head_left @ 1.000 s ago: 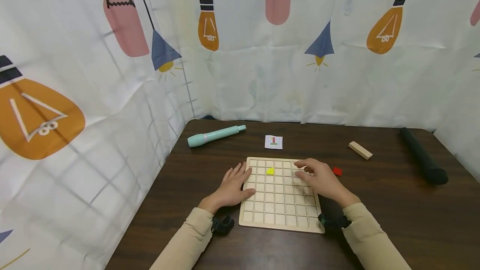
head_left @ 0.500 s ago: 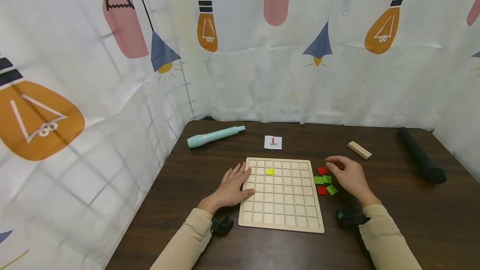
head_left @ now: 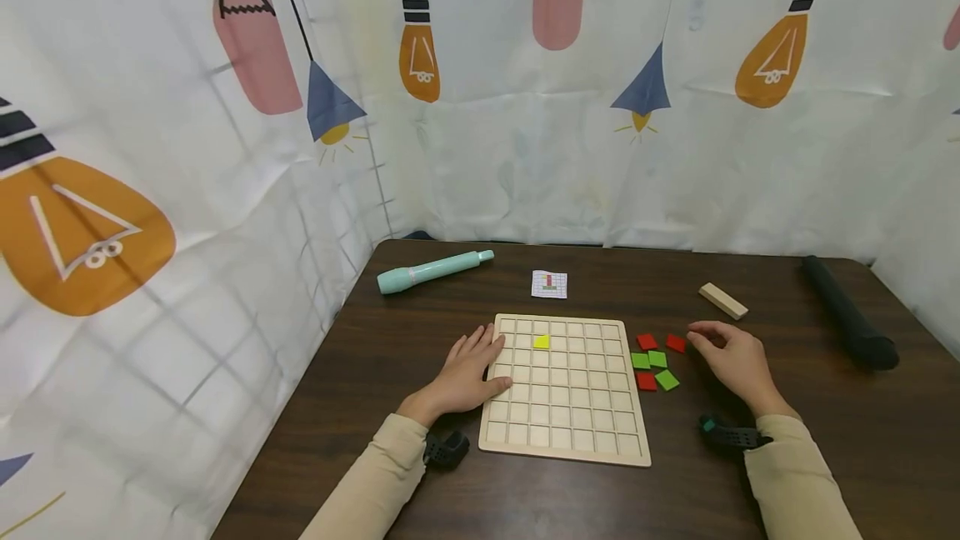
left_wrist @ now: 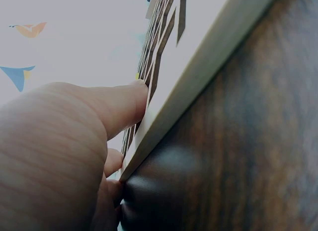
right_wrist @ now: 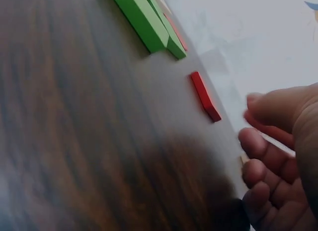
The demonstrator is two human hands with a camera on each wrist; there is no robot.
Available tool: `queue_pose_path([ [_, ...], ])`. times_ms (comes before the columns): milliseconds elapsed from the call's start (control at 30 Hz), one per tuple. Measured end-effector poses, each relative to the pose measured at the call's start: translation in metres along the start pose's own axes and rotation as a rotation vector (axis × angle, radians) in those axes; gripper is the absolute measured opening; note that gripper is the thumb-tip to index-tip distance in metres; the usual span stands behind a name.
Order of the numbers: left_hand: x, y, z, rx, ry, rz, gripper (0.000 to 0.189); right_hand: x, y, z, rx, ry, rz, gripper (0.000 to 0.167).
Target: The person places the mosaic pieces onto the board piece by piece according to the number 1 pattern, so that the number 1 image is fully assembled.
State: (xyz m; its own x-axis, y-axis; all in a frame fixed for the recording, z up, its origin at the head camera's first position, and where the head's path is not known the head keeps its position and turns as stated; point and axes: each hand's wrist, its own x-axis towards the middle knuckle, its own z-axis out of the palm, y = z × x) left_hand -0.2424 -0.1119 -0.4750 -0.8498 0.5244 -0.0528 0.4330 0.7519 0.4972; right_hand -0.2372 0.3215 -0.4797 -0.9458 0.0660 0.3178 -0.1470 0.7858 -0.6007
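Note:
My left hand [head_left: 461, 373] rests spread along the left edge of a pale wooden grid board [head_left: 562, 440], its thumb lying on the rim. In the left wrist view, the thumb [left_wrist: 119, 104] touches the board's edge. One yellow tile [head_left: 542, 342] sits in a cell near the top of the grid. To the right of the board my right hand [head_left: 738, 365] hovers with loosely curled fingers and nothing between them. Just left of its fingertips lies a red tile [head_left: 676, 343]. Several more tiles, including a green one [head_left: 667, 380] and a red one [head_left: 646, 382], lie beside the board.
Behind the board is a small card [head_left: 549, 284] with a coloured pattern on a grid. A mint-green flashlight [head_left: 435, 272] lies at the back left. At the right are a wooden block [head_left: 723, 301] and a dark rod-shaped object [head_left: 847, 315]. Patterned curtains [head_left: 525, 165] hang behind the table.
My right hand has moved rightwards from over the board, past the loose tiles, to beside the outermost red one. The tiles it covered now show. My left hand has stayed put.

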Motion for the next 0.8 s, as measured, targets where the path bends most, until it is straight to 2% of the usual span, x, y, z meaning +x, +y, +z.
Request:
queue_pose_path([
  [167,-0.0001,0.0014,-0.0003,0.008,-0.006,-0.001,0.073,0.0003,0.0005,-0.0022,-0.015,-0.141,0.028,0.039],
  [300,-0.0001,0.0012,-0.0003,0.01,-0.006,-0.004,0.073,0.002,-0.0019,-0.0003,-0.025,-0.196,0.014,0.04],
  [600,0.0002,0.0002,0.0003,0.012,-0.002,-0.005,0.073,0.0016,-0.0057,0.0035,-0.09,-0.179,-0.034,0.033],
  [800,-0.0001,0.0016,-0.0008,0.017,-0.004,-0.004,0.073,0.001,-0.0038,0.0058,-0.063,-0.129,-0.026,0.036],
])
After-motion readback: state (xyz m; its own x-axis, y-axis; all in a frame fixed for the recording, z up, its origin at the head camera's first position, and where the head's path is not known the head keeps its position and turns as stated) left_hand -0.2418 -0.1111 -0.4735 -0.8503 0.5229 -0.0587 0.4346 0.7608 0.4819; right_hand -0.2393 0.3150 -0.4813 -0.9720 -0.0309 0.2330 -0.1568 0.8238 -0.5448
